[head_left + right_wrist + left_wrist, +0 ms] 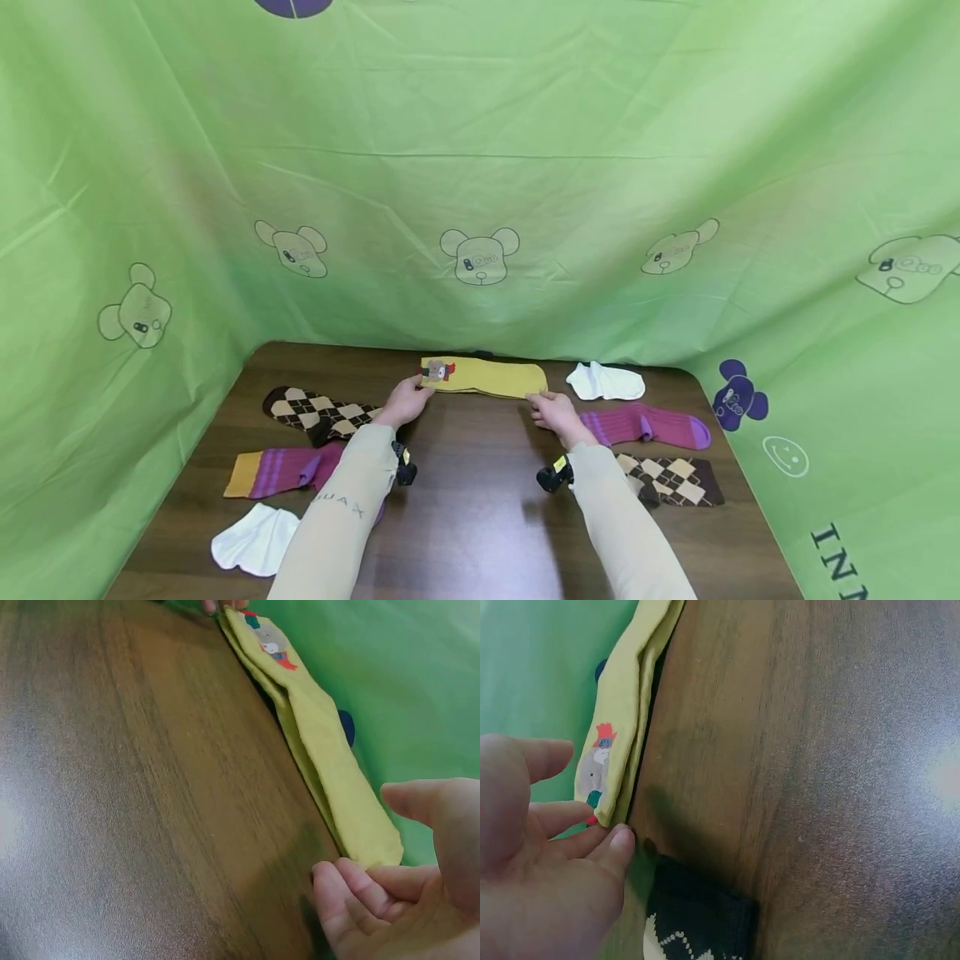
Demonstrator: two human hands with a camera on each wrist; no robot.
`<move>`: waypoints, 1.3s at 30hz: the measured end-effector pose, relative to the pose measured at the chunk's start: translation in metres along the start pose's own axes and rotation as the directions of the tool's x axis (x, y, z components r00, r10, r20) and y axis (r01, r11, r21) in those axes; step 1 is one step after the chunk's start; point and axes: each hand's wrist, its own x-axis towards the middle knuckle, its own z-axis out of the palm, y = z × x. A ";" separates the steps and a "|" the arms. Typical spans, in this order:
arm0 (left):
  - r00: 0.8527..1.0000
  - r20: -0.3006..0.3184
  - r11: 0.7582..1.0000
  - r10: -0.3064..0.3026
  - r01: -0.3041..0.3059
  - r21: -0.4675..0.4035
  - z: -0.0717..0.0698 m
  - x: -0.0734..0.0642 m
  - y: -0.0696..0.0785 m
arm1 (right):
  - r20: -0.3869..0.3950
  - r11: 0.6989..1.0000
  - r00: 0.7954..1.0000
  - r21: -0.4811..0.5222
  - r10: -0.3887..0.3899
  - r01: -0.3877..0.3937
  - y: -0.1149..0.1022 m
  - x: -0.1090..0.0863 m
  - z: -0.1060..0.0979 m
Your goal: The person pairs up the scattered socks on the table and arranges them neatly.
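A long yellow sock [487,377] with an animal face at its left end lies across the far side of the table. Two layers show along its near edge in the right wrist view. My left hand [406,402] is at the patterned end, and its fingertips [619,841] touch the sock's edge while the thumb stands apart. At the plain end, the fingers [330,881] of my right hand [557,414] touch the edge, with that thumb raised away too.
On the left lie an argyle sock [348,417], a purple sock [281,472] with a mustard cuff and a white sock [258,537]. A white sock [618,383], a purple sock [671,425] and an argyle sock [686,483] lie right. Green cloth [480,317] hangs behind the table.
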 end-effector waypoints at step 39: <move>0.978 -0.128 0.983 0.163 -0.172 -0.064 -0.006 -0.018 0.016 | -0.048 0.971 0.980 -0.153 -0.194 0.185 -0.032 -0.029 -0.014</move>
